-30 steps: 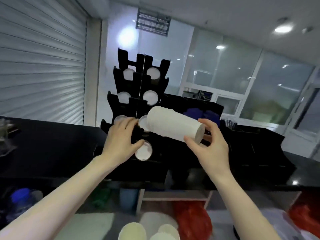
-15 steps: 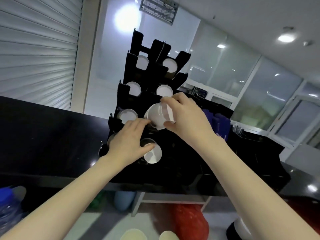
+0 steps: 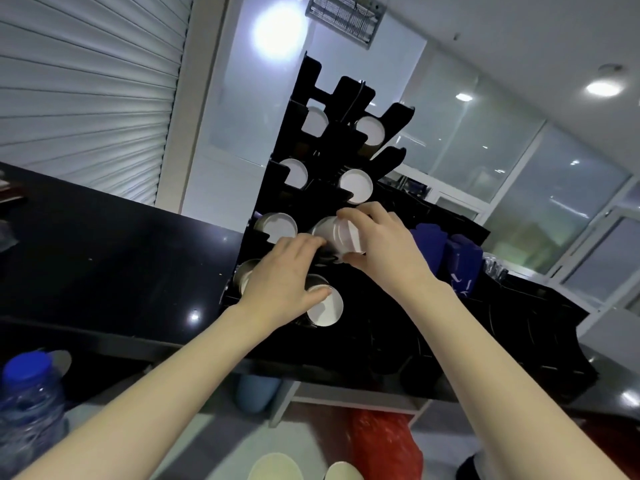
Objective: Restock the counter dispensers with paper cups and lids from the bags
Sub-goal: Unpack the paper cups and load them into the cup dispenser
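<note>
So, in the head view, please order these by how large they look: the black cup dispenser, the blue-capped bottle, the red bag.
1. black cup dispenser
2. and 3. blue-capped bottle and red bag: they look alike in size, both are cut off, and the bottle is nearer the camera, so unsure.

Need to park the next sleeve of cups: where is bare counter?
Free: the black counter left of the dispenser rack, up to the shutter. Crowded: right of the rack, blue packs and black trays; both hands work the rack's front.

A blue-capped water bottle stands beside a rolled-down shutter
</note>
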`<state>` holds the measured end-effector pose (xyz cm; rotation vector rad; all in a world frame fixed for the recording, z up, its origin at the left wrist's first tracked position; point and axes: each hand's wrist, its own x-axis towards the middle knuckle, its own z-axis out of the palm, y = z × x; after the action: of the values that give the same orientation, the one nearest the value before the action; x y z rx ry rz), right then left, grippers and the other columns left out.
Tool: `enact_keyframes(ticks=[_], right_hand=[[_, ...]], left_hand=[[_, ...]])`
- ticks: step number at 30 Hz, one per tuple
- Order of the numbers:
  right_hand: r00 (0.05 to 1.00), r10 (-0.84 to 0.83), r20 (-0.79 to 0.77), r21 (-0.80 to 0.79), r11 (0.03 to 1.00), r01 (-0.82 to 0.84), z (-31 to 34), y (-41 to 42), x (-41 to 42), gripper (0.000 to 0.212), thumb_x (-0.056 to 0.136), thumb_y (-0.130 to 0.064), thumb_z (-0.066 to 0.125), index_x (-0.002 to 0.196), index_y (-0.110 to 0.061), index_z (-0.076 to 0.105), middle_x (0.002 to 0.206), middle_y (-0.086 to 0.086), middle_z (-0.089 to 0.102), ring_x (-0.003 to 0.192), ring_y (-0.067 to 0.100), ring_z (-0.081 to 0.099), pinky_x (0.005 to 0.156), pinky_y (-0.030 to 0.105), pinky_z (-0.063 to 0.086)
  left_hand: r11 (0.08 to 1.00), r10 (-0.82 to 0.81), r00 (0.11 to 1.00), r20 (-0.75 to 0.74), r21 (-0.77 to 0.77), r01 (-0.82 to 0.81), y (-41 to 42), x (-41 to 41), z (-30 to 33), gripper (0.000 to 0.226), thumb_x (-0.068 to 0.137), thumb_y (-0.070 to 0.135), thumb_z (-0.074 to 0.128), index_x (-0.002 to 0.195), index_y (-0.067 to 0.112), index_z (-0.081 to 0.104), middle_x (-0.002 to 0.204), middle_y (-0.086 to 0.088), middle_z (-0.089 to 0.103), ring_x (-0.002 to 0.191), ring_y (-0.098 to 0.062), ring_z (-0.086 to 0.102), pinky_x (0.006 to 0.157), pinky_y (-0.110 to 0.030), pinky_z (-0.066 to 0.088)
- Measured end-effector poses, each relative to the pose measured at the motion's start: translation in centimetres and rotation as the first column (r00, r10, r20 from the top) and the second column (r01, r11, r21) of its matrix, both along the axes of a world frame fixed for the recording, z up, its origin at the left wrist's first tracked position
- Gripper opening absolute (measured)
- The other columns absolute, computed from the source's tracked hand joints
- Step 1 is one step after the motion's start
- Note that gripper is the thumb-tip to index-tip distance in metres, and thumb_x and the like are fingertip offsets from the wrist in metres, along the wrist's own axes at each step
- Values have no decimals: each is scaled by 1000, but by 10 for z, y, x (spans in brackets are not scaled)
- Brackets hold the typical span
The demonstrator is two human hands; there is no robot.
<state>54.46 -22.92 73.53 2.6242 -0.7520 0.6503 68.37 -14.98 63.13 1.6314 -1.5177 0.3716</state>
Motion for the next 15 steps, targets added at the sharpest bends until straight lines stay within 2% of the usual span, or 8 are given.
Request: enact_keyframes(ticks=[2, 4, 6, 8, 11, 13, 15], right_hand=[[999, 44, 16, 94, 995, -45, 1, 2, -8, 82, 74, -23, 80, 145, -31, 38, 144, 1, 38, 122, 28, 45, 99, 35, 40], [990, 76, 117, 167, 981, -95, 0, 12, -27, 83, 78, -27, 77, 147, -35, 31, 148, -3, 34, 129, 21, 40, 104, 34, 39], [979, 59, 193, 168, 981, -92, -10, 25, -55, 70, 84, -31, 71, 144, -34, 36, 142, -7, 39, 126, 12, 40, 101, 28, 37], [977, 10, 214, 204, 978, -55, -29, 33, -92, 48, 87, -33, 66, 132, -29, 51, 129, -9, 50, 118, 10, 47, 96, 27, 41], [978, -93, 186, 385, 923, 15, -68, 38, -157, 26, 87, -32, 66, 113, -27, 66, 109, -10, 61, 105, 7, 57, 92, 28, 47], [976, -189, 111, 500, 859, 109, -102, 39, -207, 26, 87, -33, 67, 112, -26, 67, 106, -11, 61, 104, 7, 59, 90, 25, 47], [966, -259, 4, 543, 812, 215, -139, 40, -257, 36, 82, -45, 68, 113, -28, 65, 105, -11, 60, 105, 11, 59, 88, 25, 46]], left_hand=[[999, 34, 999, -3, -4, -34, 2, -3, 0, 70, 81, 47, 68, 140, 19, 43, 142, 3, 44, 130, -19, 40, 101, -32, 38], [993, 70, 995, -65, -85, -76, 9, -12, -1, 62, 83, 40, 67, 137, 16, 49, 140, -1, 47, 130, -21, 41, 106, -37, 38], [971, 61, 993, -103, -225, -83, 17, -30, -4, 47, 85, 32, 65, 127, 14, 57, 129, -2, 55, 121, -21, 48, 101, -38, 42], [959, -35, 996, -86, -283, 9, 26, -57, -6, 31, 86, 28, 60, 114, 14, 62, 113, 1, 58, 106, -17, 53, 89, -36, 47], [962, -252, 968, -18, -116, 248, 33, -104, -11, 15, 90, 27, 58, 103, 20, 62, 102, 10, 55, 94, -8, 53, 78, -34, 49], [935, -352, 935, 47, 56, 349, 34, -134, -18, 13, 92, 30, 59, 101, 23, 62, 104, 12, 52, 92, -8, 53, 77, -34, 49], [904, -401, 913, 79, 193, 381, 35, -163, -25, 16, 92, 33, 58, 104, 24, 62, 107, 10, 53, 92, -9, 55, 79, -35, 48]])
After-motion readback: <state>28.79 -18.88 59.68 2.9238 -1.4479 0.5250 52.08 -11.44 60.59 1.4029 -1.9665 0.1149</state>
